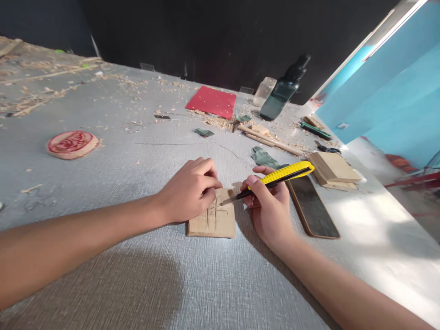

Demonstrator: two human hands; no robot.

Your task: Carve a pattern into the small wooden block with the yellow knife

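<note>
On a grey textured bench (pixel 103 165), the left hand (pixel 189 190) presses flat on a small square wooden block (pixel 213 220) while the right hand (pixel 268 206), just beside the block, grips a yellow utility knife (pixel 275 176), blade touching its scored top.

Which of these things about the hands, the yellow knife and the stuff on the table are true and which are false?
1. The right hand holds a yellow utility knife. True.
2. The left hand is lifted off the wooden block. False: it presses down on the block.
3. The phone lies right of the right hand. True.
4. The red sheet lies under the block. False: it lies far back, near the dark bottle.
</note>
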